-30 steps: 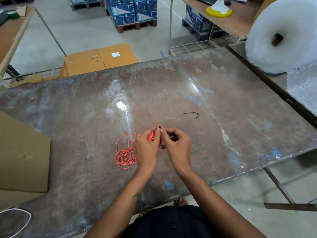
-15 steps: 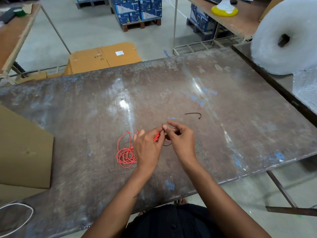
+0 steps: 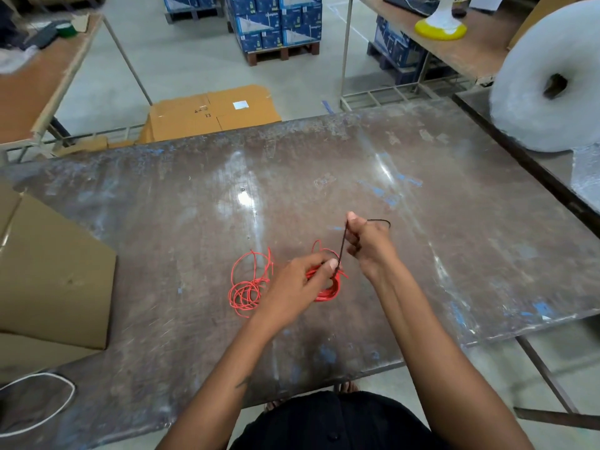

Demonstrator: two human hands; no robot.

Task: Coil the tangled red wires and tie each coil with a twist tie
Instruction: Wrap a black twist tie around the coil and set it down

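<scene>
Frame centre: left hand (image 3: 302,280) grip pinches red wire coil (image 3: 326,289) and black twist tie (image 3: 342,246); right hand (image 3: 368,245) grip pinches tie's upper end. Loose red wire tangle (image 3: 248,284) left, on counter (image 3: 454,254).

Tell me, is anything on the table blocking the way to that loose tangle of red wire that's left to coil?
Nothing visible does. The loose red tangle lies on bare table just beside the left hand. Both hands are occupied, though: the right hand pulls a black twist tie on the red coil.
</scene>
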